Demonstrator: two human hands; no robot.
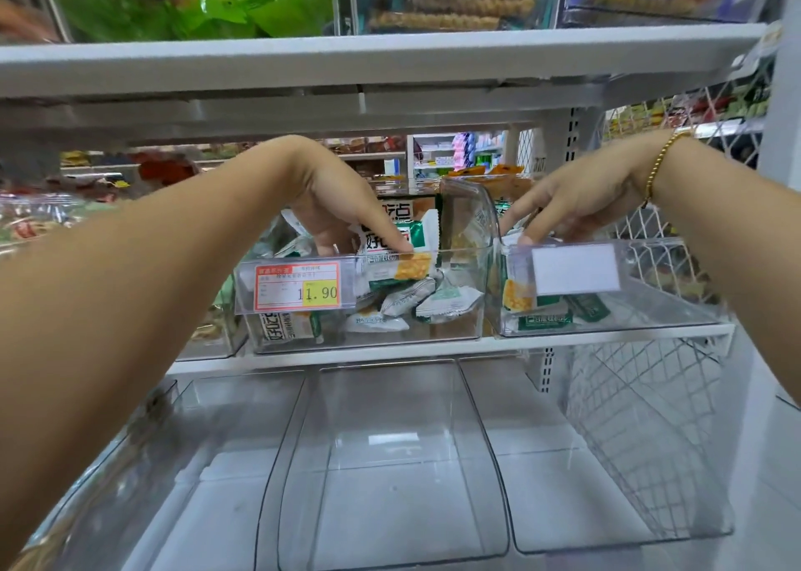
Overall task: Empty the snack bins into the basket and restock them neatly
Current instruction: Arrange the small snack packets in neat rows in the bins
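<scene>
The price-tagged clear bin (460,333) and its blank-labelled neighbour (676,306) sit side by side on the shelf (433,354), both holding jumbled white-and-green snack packets (407,300).

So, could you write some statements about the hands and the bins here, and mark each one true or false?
1. The left hand grips a pack in the bin with the 11.90 tag. True.
2. The label on the right bin shows a price. False: it is blank.
3. The lower bins are full of packs. False: they hold none.
4. A bracelet is on the right wrist. True.
5. The bags on the top shelf are red. False: they are green.
</scene>
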